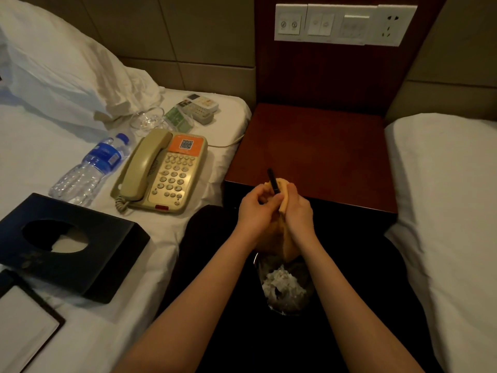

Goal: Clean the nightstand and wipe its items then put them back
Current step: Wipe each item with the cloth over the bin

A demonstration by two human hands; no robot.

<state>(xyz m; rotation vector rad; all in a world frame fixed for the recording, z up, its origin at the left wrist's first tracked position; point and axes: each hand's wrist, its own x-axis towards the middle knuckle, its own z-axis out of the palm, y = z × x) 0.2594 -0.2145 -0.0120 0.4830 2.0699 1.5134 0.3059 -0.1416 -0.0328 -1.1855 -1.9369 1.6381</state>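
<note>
The reddish-brown wooden nightstand (309, 146) looks wiped, and item cleaning appears to have barely begun. Over its front edge, the left hand (256, 208) curls its fingers round the lower end of a slim black pen (272, 180), while the right hand (298, 211) squeezes a yellow-orange cloth (284, 196) against it. Everything else waits on the white bed (220, 125) to the left: a beige corded telephone (164, 170), a clear plastic water bottle (88, 170), a dark tissue box (88, 265), a glass ashtray (148, 119) and pale remote controls (200, 109). None is back yet, so most of the wiping and all of the returning remain.
</note>
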